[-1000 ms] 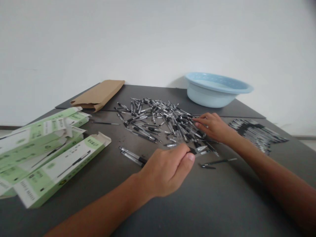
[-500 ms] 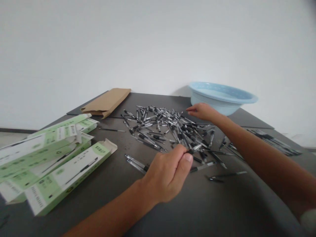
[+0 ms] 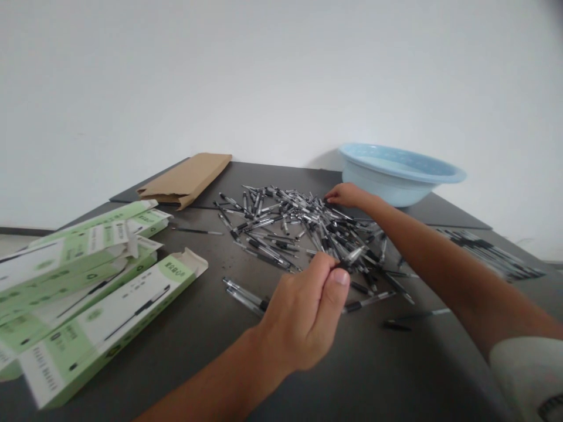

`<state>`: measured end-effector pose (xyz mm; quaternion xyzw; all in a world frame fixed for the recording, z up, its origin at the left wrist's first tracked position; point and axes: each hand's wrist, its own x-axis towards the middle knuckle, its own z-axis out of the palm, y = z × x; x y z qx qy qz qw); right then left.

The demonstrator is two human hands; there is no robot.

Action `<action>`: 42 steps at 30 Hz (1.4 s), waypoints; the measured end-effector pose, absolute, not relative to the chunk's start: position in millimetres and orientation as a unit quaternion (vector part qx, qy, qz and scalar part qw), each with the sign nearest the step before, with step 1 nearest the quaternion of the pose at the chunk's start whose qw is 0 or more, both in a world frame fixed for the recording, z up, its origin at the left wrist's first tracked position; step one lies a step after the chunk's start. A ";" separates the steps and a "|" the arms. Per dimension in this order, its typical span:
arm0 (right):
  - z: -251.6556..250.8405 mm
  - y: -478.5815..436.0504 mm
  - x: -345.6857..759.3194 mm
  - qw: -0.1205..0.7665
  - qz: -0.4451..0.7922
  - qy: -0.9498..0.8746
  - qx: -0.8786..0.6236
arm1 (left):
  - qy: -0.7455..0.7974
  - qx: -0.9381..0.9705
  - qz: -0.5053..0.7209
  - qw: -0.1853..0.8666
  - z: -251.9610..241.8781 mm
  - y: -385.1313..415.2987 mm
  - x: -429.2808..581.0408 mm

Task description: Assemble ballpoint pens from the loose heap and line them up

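My left hand (image 3: 303, 313) is closed in the foreground, thumb pressed over the curled fingers. Out of its grip pokes the clear and black end of a pen (image 3: 353, 255); the rest is hidden in the fist. Farther back, my right hand (image 3: 348, 195) reaches down to the far edge of a heap of pens (image 3: 303, 211) with clear barrels and black grips. Its fingers are bent and drawn together at the heap; what they pinch, if anything, is too small to make out. Two clear pens (image 3: 244, 295) lie just left of my left hand.
Green-and-white pen boxes (image 3: 118, 319) are stacked on the left, several with open flaps. A brown paper bag (image 3: 187, 179) lies behind them. At the back right stands a light blue basin (image 3: 391, 181). Several pens (image 3: 492, 252) lie in a row beyond my right forearm on the dark table (image 3: 352, 369).
My right hand has moved slightly left and down onto the heap, its outstretched fingers now bent. My left hand keeps hold of the pen. The view has shifted a little.
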<state>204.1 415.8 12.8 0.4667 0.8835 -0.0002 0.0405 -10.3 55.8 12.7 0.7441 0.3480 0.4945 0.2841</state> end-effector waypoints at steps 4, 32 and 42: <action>12.9 415.9 202.6 0.024 0.004 0.880 0.475 | 0.361 0.734 0.498 0.288 13.9 55.8 -11.1; 24.1 349.0 223.6 -0.067 -0.025 0.880 0.470 | 0.387 0.744 0.469 0.278 14.8 56.7 -10.8; 19.4 373.9 214.0 -0.048 -0.067 0.862 0.500 | 0.385 0.750 0.467 0.268 15.7 57.0 -11.8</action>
